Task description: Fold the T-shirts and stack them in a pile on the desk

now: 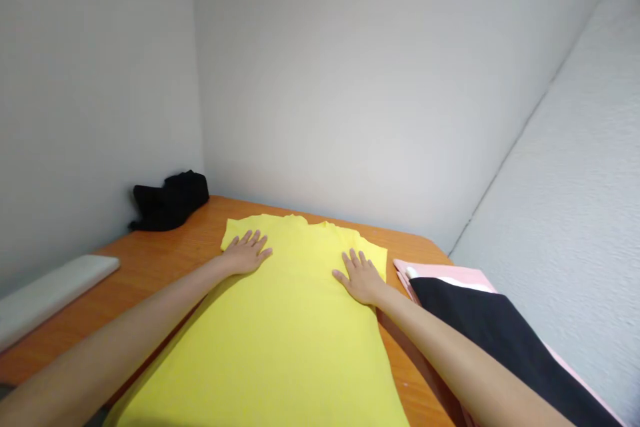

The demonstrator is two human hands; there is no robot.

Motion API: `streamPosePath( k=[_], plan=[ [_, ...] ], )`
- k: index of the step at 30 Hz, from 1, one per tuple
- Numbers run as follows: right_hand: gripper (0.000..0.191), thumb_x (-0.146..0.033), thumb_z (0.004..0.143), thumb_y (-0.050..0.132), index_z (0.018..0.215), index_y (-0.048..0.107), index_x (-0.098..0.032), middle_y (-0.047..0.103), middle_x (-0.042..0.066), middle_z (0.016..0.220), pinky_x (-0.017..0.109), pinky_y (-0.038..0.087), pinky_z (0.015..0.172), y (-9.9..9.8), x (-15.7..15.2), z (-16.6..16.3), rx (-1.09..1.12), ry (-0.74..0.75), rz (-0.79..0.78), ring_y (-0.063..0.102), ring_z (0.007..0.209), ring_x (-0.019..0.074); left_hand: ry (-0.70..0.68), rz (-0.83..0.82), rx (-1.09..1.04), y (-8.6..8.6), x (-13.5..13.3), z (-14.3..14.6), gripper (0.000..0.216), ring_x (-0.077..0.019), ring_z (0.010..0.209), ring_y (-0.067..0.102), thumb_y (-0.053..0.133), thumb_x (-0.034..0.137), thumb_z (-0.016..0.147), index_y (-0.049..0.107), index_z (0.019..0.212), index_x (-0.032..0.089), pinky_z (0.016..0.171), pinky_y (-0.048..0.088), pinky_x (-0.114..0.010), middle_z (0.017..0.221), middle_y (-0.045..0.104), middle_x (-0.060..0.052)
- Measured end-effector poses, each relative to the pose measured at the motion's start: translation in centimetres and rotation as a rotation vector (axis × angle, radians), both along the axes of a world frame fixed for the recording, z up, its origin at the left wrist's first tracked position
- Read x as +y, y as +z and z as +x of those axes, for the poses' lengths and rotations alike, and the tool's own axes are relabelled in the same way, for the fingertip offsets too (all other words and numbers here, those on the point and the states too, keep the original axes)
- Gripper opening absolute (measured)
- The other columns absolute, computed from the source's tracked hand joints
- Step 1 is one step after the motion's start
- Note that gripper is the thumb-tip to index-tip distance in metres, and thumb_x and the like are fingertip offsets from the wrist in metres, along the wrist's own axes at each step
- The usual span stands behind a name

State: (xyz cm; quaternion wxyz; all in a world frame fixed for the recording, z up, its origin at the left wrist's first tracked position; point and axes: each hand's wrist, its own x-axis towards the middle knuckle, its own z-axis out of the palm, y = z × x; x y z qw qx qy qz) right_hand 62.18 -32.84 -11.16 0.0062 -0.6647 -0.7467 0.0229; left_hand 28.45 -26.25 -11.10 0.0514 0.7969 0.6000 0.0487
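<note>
A yellow T-shirt [290,333] lies spread out on the wooden table, its short sleeves and neckline at the far end and its lower part running toward me. My left hand [245,254] rests flat on the shirt near the left sleeve, fingers spread. Near the right sleeve, my right hand [361,277] also presses flat on the fabric with its fingers apart. Neither hand grips the cloth. The near hem runs out of the bottom of the view.
Folded pink cloth [465,273] and black cloth [495,320] lie at the right. A black bundle of fabric [173,202] sits at the back left of the table [150,260]. A long white object [60,293] lies at the left edge. Walls stand behind and beside.
</note>
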Motion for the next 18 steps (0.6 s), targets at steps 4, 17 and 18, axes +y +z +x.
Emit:
streamPosePath(
  k=[4, 17, 18],
  plan=[
    [0.087, -0.076, 0.089, 0.019, 0.155, 0.017, -0.019, 0.010, 0.010, 0.160, 0.052, 0.012, 0.115, 0.3, 2.7, 1.3, 0.006, -0.076, -0.032, 0.005, 0.145, 0.0377, 0.029, -0.010, -0.028, -0.3, 2.3, -0.4, 0.070, -0.0361, 0.146, 0.017, 0.023, 0.063, 0.092, 0.032, 0.150, 0.025, 0.113, 0.019, -0.056, 0.159, 0.017, -0.008],
    [0.087, -0.081, 0.085, 0.014, 0.154, 0.016, -0.029, 0.007, -0.001, 0.161, 0.060, 0.002, 0.114, -0.6, 7.0, 1.6, 0.027, -0.166, 0.007, 0.001, 0.144, 0.0421, 0.097, 0.061, 0.023, -0.9, 6.2, 0.3, 0.067, -0.0409, 0.145, 0.015, 0.022, 0.067, 0.090, 0.028, 0.150, 0.035, 0.108, 0.013, -0.068, 0.160, 0.016, -0.004],
    [0.087, -0.081, 0.085, 0.014, 0.154, 0.016, -0.029, 0.007, -0.001, 0.161, 0.060, 0.002, 0.114, -0.6, 7.0, 1.6, 0.029, -0.166, 0.008, 0.001, 0.144, 0.0421, 0.095, 0.066, 0.033, -0.6, 6.0, 0.4, 0.066, -0.0409, 0.144, 0.017, 0.023, 0.065, 0.091, 0.029, 0.149, 0.035, 0.108, 0.015, -0.068, 0.160, 0.018, -0.005]
  ],
)
